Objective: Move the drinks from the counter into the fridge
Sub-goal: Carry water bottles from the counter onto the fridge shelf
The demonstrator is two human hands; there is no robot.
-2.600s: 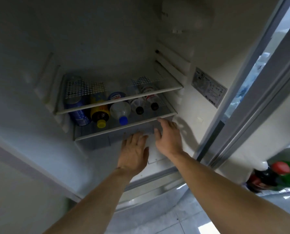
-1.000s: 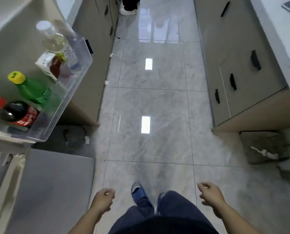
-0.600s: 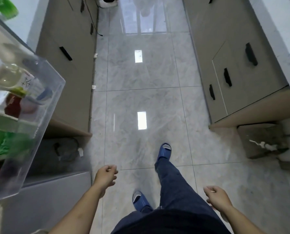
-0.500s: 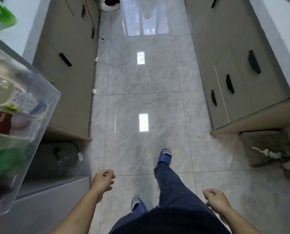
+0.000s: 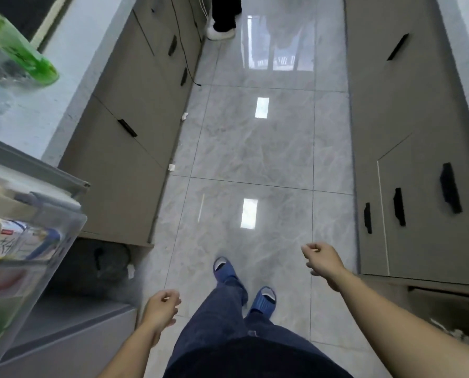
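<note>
I look down at a grey tiled floor (image 5: 244, 148) between two rows of cabinets. My left hand (image 5: 161, 308) hangs low, fingers curled loosely, holding nothing. My right hand (image 5: 322, 259) is raised a little higher to the right, fingers also curled and empty. At the left edge the open fridge door's clear bin (image 5: 34, 257) holds a white carton (image 5: 12, 238) and blurred bottles. A green bottle (image 5: 18, 55) lies on the pale counter (image 5: 64, 85) at the upper left.
Grey-brown cabinets (image 5: 129, 126) with black handles line the left, more cabinets (image 5: 424, 159) the right. Another person's white shoe and dark trouser leg (image 5: 222, 25) stand at the far end of the aisle. My blue slippers (image 5: 228, 271) are mid-step.
I have turned from the fridge shelves to the aisle and walked forward. The door bin slid past on my left, the counter's green bottle came into view, and my right hand rose.
</note>
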